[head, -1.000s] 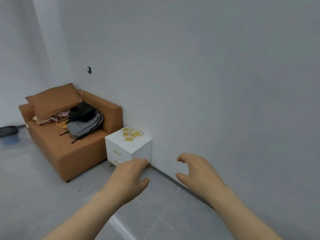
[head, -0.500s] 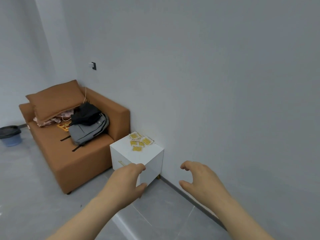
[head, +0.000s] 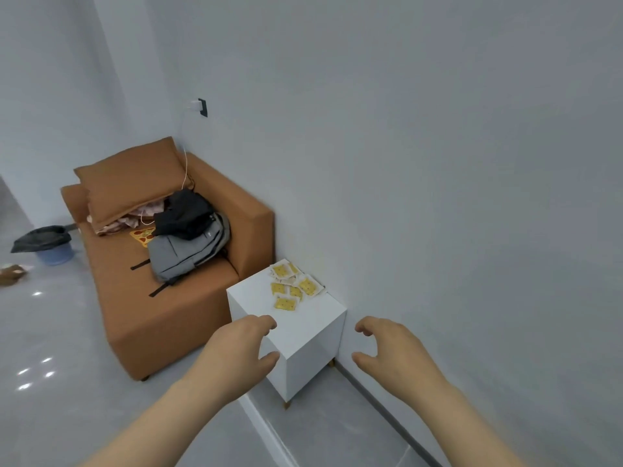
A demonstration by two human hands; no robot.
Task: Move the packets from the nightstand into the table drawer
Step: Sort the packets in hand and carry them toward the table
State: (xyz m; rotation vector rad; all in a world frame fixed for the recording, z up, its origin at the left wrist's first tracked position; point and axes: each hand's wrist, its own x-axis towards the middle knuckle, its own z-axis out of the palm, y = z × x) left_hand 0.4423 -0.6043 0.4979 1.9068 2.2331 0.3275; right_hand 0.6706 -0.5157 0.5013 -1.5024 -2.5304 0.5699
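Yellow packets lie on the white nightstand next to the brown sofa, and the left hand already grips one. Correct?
Not quite. The head view shows the left hand holding nothing, fingers loosely curled short of the packets, which lie on the white nightstand next to the brown sofa.

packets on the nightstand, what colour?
Yellow with white edges, packets on the white nightstand; head view.

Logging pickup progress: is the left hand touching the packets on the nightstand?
Apart. The head view shows bare nightstand between the left hand and the packets.
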